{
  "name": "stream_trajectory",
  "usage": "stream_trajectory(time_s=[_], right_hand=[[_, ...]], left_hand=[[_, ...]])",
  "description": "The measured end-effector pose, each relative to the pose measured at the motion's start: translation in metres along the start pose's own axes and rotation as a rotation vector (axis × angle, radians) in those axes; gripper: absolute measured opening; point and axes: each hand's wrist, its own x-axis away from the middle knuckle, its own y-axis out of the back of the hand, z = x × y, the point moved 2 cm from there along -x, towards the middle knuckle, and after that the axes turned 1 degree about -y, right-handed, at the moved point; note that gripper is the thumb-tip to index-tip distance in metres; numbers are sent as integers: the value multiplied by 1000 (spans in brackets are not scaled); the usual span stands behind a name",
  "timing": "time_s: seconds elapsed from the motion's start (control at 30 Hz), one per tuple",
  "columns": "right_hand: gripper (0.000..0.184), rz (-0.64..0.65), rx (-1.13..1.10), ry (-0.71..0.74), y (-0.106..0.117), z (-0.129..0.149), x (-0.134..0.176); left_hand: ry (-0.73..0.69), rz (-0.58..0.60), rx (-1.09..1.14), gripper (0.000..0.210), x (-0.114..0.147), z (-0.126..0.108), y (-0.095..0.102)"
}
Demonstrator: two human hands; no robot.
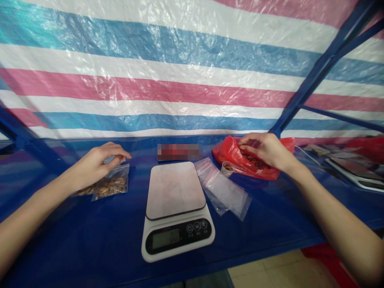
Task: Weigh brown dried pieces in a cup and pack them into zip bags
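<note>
My left hand point(103, 159) hovers over a clear zip bag point(111, 186) filled with brown, seed-like pieces; its fingers are loosely stretched and hold nothing I can see. Another pile of such pieces shows partly behind my wrist. On the right, my right hand point(261, 147) is at the mouth of a red plastic bag point(226, 154), thumb and fingers closed at its rim. Small dark brown pieces point(256, 162) lie inside that bag. A small clear cup point(227, 169) with some brown bits leans against it. Between my hands stands a white digital scale point(177, 192), its display reading about 0.0.
Flat clear zip bags point(226, 194) overlap right of the scale. A blurred dark red object point(180, 152) lies behind it. A second scale point(357, 170) sits far right on the blue table point(120, 248). Blue metal posts point(312, 84) and a striped tarp point(180, 72) bound the back.
</note>
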Motion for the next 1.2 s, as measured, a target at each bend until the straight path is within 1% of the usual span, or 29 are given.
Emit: stream_trajectory(time_s=[0.1, 0.33, 0.47, 0.6, 0.7, 0.9, 1.03, 1.2], right_hand=[[43, -16, -18, -9, -3, 3, 0], [33, -180, 9, -12, 2, 7, 4], [31, -222, -19, 10, 4, 14, 6], [34, -193, -53, 31, 1, 25, 8], [36, -151, -35, 32, 0, 27, 8], [36, -61, 6, 25, -2, 12, 5], [37, -33, 56, 40, -5, 1, 3], [32, 4, 8, 5, -6, -7, 2]], left_hand=[[25, -5, 5, 27, 0, 2, 0], [45, -17, -3, 27, 0, 0, 2], [21, -13, -2, 27, 0, 1, 1], [18, 11, -26, 29, 0, 5, 1], [16, 16, -18, 30, 0, 7, 0], [9, -28, 55, 26, 1, 10, -1], [7, -14, 61, 23, 0, 9, -1], [7, -10, 64, 24, 0, 7, 0]])
